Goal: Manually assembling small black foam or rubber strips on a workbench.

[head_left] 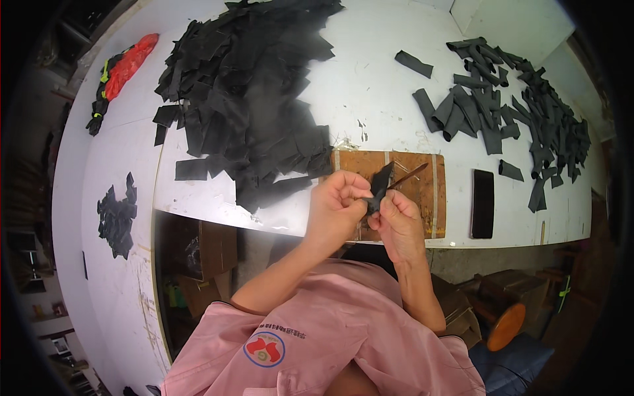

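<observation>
Both my hands meet over the near edge of a white table. My left hand point(338, 210) pinches one side of a small black strip of cloth-like material point(381, 181). On the other side, my right hand point(400, 223) grips the same strip between thumb and fingers. The strip looks folded or bent where the fingers meet, and its upper end points away from me. Beneath it lies a worn brown board point(426, 214) with pale bands. A thin dark stick-like tool point(411, 174) slants over the board beside my right fingers; whether it touches them I cannot tell.
A big heap of flat black pieces point(244, 99) covers the table's left-centre. Rolled black pieces point(485, 105) spread at right, near a black phone point(483, 204). Farther left are a small black pile point(117, 218) and a red plastic bag point(132, 66). A wooden stool point(506, 327) stands below.
</observation>
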Tool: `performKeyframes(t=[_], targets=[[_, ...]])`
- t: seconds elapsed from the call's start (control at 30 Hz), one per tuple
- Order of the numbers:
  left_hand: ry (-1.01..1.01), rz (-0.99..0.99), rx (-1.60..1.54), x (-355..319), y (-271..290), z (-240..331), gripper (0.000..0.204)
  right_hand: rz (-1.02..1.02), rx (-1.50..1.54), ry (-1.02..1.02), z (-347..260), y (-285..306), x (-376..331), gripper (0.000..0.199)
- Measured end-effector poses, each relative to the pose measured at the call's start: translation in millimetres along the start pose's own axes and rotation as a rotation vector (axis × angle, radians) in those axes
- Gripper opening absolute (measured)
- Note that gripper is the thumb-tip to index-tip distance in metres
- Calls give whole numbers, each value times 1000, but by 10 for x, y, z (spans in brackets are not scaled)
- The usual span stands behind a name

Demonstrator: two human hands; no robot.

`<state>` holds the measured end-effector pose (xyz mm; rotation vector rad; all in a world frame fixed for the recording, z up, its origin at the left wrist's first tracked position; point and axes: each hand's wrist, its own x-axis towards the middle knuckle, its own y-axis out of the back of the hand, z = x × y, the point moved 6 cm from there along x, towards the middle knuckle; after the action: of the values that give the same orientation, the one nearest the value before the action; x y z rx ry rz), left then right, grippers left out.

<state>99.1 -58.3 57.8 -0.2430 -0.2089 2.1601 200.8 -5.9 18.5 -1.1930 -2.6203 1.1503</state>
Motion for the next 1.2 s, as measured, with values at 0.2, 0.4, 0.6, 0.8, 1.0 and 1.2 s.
performKeyframes(t=[0.2, 0.4, 0.6, 0.8, 1.0, 1.2], targets=[[466, -514, -564, -213, -155, 83, 36, -91, -22, 84, -142, -144, -167, 12], [39, -287, 57, -242, -184, 298, 39, -14, -518, 516, -578, -255, -256, 4], [-469, -30, 344, -227, -255, 465, 15, 44, -1052, 1071, -910, -655, -470, 10], [101, -234, -441, -82, -340, 486, 18, 85, -865, 748, -1069, -550, -375, 10], [317, -622, -1030, -46, -628, 827, 25, -196, -580, 420, -1355, -827, -391, 12], [385, -990, -1238, 42, -679, 852, 42, -124, -476, 209, -1299, -665, -40, 18]])
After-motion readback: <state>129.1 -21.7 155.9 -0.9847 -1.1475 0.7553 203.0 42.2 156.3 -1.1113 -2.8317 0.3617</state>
